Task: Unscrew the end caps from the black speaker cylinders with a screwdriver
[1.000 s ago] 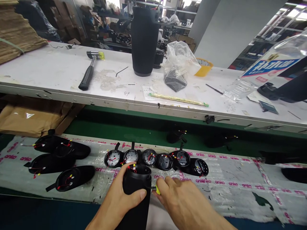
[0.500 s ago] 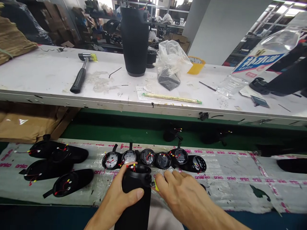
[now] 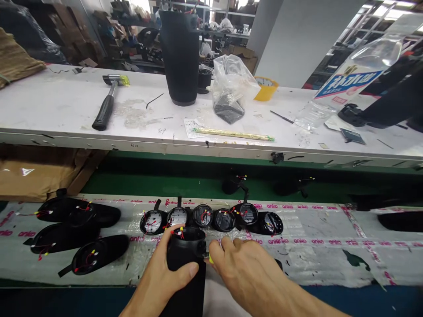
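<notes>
My left hand (image 3: 170,270) is wrapped round the upper part of a black cylindrical housing (image 3: 187,288), which stands upright in front of me. Inside its open top show small red, white and yellow wire connectors (image 3: 180,233). Against the right side of its rim, my right hand (image 3: 246,268) is closed on a small yellow-handled tool (image 3: 211,259). Most of that tool is hidden by the fingers, and a short metal part points at the housing. Beyond my hands, a row of similar black housings (image 3: 224,220) shows open ends with wires.
More black housings (image 3: 99,255) lie at left on the plastic sheet (image 3: 317,264). Above is a white bench (image 3: 142,116) with a hammer (image 3: 106,108), a tall black cylinder (image 3: 181,61), a plastic bag (image 3: 229,90), a yellow ring (image 3: 266,90) and a water bottle (image 3: 343,83). A cardboard box (image 3: 36,171) sits underneath.
My view has shifted slightly, so the bench things appear a little further left. Both hands keep their hold, with the tool still at the housing's right side.
</notes>
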`<state>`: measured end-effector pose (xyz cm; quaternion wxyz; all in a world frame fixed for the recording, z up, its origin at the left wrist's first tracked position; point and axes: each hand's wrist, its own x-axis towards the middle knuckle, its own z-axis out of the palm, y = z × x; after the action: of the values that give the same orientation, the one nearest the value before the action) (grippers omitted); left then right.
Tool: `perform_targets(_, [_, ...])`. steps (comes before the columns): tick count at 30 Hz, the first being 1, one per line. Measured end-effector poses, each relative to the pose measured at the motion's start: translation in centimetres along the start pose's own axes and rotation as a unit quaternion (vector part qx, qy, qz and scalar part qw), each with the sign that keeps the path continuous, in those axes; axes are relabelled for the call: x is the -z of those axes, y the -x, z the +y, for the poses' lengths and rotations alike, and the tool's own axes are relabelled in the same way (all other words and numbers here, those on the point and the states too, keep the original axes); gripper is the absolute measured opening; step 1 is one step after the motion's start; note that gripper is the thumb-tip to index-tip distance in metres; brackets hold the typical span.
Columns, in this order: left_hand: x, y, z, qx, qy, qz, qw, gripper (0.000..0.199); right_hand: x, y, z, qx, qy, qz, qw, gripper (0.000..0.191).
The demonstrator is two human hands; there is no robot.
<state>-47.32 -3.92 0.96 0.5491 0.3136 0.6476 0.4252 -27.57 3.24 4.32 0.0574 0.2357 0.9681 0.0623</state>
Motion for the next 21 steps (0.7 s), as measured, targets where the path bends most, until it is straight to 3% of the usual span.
perform_targets(4, [0.0,-0.1,-0.4,0.009,0.104,-0.014,0.994,0.086,-1.3,-0.3,0.4,-0.015,-0.088,0.068,0.994,0.019])
perform_targets(7, [0.1,-0.2,-1.2,0.027,0.2,-0.044,0.978,0.084,-2.1,-0.2,0.8,-0.022,-0.205,0.128,0.97,0.013])
perform_targets(11, [-0.2,-0.2,-1.5,0.069,0.278,-0.063,0.956,0.065,-2.0,0.1,1.1,-0.062,-0.287,0.203,0.934,0.031])
perform_targets(15, [-0.7,0.1,-1.0,0.068,0.285,-0.021,0.956,0.076,-1.7,-0.1,0.4,-0.14,-0.312,0.134,0.93,0.021])
perform_targets(18, [-0.8,0.3,-0.8,0.065,0.266,0.012,0.962,0.084,-2.0,-0.2,-0.7,-0.137,-0.316,0.098,0.934,0.008])
perform_targets(21, [-0.6,0.4,-0.7,0.033,0.225,0.039,0.973,0.084,-2.7,-0.2,-2.0,-0.131,-0.302,0.081,0.941,0.011])
